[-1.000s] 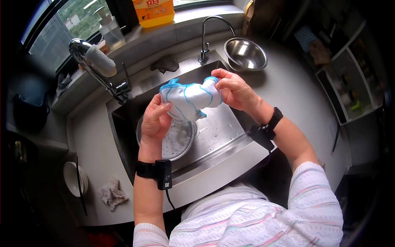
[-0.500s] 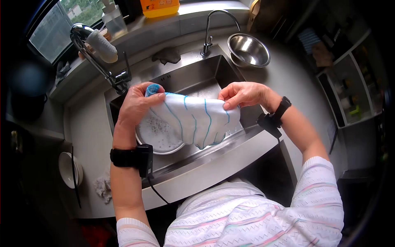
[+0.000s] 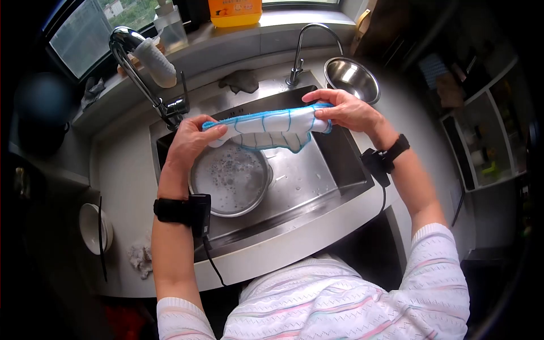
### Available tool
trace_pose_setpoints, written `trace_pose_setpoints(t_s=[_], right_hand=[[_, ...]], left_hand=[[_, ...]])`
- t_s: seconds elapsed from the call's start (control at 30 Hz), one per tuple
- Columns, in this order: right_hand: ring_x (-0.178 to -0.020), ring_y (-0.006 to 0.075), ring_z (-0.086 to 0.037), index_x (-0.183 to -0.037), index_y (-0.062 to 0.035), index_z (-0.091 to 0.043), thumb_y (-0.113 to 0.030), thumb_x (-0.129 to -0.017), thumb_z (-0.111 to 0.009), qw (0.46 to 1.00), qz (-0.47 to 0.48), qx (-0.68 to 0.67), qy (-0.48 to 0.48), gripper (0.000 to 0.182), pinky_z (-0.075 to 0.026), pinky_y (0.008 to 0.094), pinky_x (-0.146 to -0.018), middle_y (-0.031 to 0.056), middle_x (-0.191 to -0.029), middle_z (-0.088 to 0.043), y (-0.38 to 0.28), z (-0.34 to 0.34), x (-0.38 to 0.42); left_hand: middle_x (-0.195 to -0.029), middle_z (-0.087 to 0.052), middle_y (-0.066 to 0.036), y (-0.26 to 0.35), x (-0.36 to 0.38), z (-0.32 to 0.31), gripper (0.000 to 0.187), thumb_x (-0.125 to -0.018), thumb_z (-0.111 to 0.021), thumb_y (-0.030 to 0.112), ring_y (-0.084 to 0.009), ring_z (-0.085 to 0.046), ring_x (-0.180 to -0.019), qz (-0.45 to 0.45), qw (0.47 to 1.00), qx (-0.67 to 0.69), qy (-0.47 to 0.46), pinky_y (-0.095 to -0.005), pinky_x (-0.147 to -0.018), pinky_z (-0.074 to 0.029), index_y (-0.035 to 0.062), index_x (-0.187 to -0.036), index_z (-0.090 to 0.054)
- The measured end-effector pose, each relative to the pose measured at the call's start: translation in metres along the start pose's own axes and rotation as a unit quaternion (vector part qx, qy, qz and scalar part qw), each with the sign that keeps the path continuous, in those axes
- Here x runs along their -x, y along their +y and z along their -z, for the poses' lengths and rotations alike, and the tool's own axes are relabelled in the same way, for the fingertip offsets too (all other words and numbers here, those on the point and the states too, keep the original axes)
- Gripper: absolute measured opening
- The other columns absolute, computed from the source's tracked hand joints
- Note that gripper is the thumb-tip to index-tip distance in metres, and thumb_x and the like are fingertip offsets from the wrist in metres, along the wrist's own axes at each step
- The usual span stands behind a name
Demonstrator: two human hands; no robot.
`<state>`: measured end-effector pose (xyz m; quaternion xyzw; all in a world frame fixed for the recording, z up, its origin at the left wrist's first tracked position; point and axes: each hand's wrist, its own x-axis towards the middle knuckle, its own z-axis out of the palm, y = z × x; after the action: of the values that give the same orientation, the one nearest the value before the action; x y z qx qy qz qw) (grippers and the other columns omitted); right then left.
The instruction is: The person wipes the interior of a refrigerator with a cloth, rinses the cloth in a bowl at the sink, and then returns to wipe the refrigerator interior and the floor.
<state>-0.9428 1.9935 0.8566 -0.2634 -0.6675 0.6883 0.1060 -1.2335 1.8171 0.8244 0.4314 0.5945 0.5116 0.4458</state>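
A white dishcloth (image 3: 277, 122) with blue lines and a blue edge is stretched between my two hands above the sink (image 3: 306, 195). My left hand (image 3: 192, 141) pinches its left corner between thumb and fingers. At the other end, my right hand (image 3: 348, 110) grips the cloth with the thumb, the index finger reaching out past it. The cloth's middle sags and its lower part is folded back. Below it, a round metal basin (image 3: 232, 178) of sudsy water stands in the left part of the sink, apart from the cloth.
A large faucet (image 3: 139, 73) rises behind the sink's left side, and a thin faucet (image 3: 297, 62) stands farther right. On the counter are a steel bowl (image 3: 354, 79), a dark rag (image 3: 240, 81), white bowls (image 3: 90, 229) and a crumpled cloth (image 3: 140, 259). An orange-yellow jug (image 3: 235, 12) sits on the sill.
The dishcloth has been raised away from me and its hanging part has swung up and folded, uncovering the basin. My right hand has moved up and slightly right; its index finger has straightened.
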Motion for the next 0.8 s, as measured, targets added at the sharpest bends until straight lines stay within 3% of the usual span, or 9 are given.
trace_pose_setpoints(t_s=[0.2, 0.4, 0.47, 0.5, 0.6, 0.63, 0.67, 0.73, 0.8], right_hand=[[-0.075, 0.0114, -0.06, -0.104, -0.0014, -0.058, -0.017, -0.082, -0.067, 0.994, -0.094, 0.063, 0.006, 0.028, -0.054, 0.0245, -0.07, 0.0058, -0.085, -0.061, -0.004, 0.019, -0.018], [-0.076, 0.012, -0.06, -0.105, -0.0007, -0.054, -0.016, -0.086, -0.062, 0.995, -0.035, -0.066, 0.069, 0.025, -0.053, 0.0265, -0.068, 0.0059, -0.089, -0.06, 0.0, -0.008, -0.031], [-0.084, 0.0141, -0.06, -0.115, -0.0005, -0.052, -0.026, -0.084, -0.065, 0.991, -0.027, -0.127, 0.0, 0.042, -0.052, 0.0284, -0.075, 0.0066, -0.096, -0.059, 0.0, -0.035, -0.032], [-0.088, 0.015, -0.059, -0.117, -0.0003, -0.051, -0.029, -0.082, -0.067, 0.999, -0.008, -0.051, 0.004, 0.048, -0.05, 0.0286, -0.078, 0.0078, -0.099, -0.059, -0.003, -0.049, -0.031], [-0.098, 0.0169, -0.055, -0.12, -0.0005, -0.05, -0.032, -0.078, -0.071, 0.997, 0.015, 0.071, 0.023, 0.057, -0.046, 0.0279, -0.086, 0.0106, -0.106, -0.058, -0.001, -0.051, -0.035], [-0.097, 0.0169, -0.056, -0.118, -0.0007, -0.052, -0.03, -0.077, -0.072, 0.997, 0.018, 0.08, -0.001, 0.054, -0.046, 0.028, -0.086, 0.0099, -0.105, -0.058, -0.002, -0.046, -0.035], [-0.096, 0.0168, -0.056, -0.117, -0.0009, -0.053, -0.028, -0.077, -0.073, 0.996, 0.022, 0.088, -0.024, 0.052, -0.046, 0.028, -0.086, 0.0093, -0.104, -0.059, -0.003, -0.042, -0.035], [-0.096, 0.0168, -0.057, -0.114, -0.0008, -0.056, -0.023, -0.077, -0.072, 0.997, 0.021, 0.063, -0.035, 0.046, -0.046, 0.0291, -0.087, 0.0084, -0.101, -0.06, -0.006, -0.037, -0.036], [-0.095, 0.0166, -0.058, -0.113, -0.0006, -0.057, -0.021, -0.079, -0.071, 0.997, 0.029, 0.016, -0.076, 0.042, -0.046, 0.0291, -0.088, 0.0079, -0.1, -0.061, -0.01, -0.034, -0.038]], left_hand=[[-0.071, -0.057, 0.0, 0.005, -0.015, 0.0, 0.02, -0.076, -0.073, 0.019, -0.0073, -0.053, -0.064, -0.01, 1.0, -0.025, 0.0, -0.0196, -0.06, -0.043, 0.0061, -0.081, -0.059], [-0.08, -0.061, -0.005, 0.003, -0.017, -0.05, 0.021, -0.084, -0.064, 0.021, -0.0116, -0.06, -0.069, 0.059, 0.966, 0.238, 0.082, -0.0229, -0.061, -0.051, 0.0031, -0.095, -0.058], [-0.085, -0.063, -0.008, 0.011, -0.01, -0.079, 0.023, -0.09, -0.055, 0.021, -0.0153, -0.064, -0.073, 0.039, 0.947, 0.319, -0.03, -0.025, -0.064, -0.054, 0.0007, -0.1, -0.057], [-0.089, -0.064, -0.011, 0.008, -0.011, -0.09, 0.027, -0.094, -0.049, 0.021, -0.0175, -0.065, -0.075, 0.037, 0.946, 0.307, -0.096, -0.026, -0.066, -0.055, -0.0014, -0.108, -0.055], [-0.091, -0.064, -0.013, 0.009, -0.013, -0.086, 0.034, -0.095, -0.045, 0.021, -0.0202, -0.066, -0.083, 0.02, 0.953, 0.279, -0.114, -0.0265, -0.069, -0.055, -0.0021, -0.119, -0.05], [-0.095, -0.064, -0.014, 0.012, -0.014, -0.079, 0.032, -0.094, -0.047, 0.018, -0.0221, -0.066, -0.086, 0.007, 0.965, 0.249, -0.075, -0.026, -0.069, -0.055, -0.0014, -0.12, -0.05], [-0.098, -0.063, -0.012, 0.008, -0.018, -0.066, 0.04, -0.087, -0.06, 0.017, -0.0215, -0.064, -0.088, -0.044, 0.969, 0.236, -0.061, -0.0292, -0.079, -0.053, -0.0006, -0.122, -0.049], [-0.1, -0.063, -0.009, 0.005, -0.025, -0.055, 0.054, -0.076, -0.073, 0.017, -0.0197, -0.061, -0.092, -0.174, 0.984, 0.047, 0.015, -0.0323, -0.088, -0.047, -0.0002, -0.121, -0.05], [-0.096, -0.063, -0.007, 0.005, -0.029, -0.057, 0.051, -0.073, -0.075, 0.017, -0.0181, -0.059, -0.091, -0.117, 0.991, 0.053, -0.03, -0.032, -0.088, -0.044, 0.0005, -0.116, -0.054]])
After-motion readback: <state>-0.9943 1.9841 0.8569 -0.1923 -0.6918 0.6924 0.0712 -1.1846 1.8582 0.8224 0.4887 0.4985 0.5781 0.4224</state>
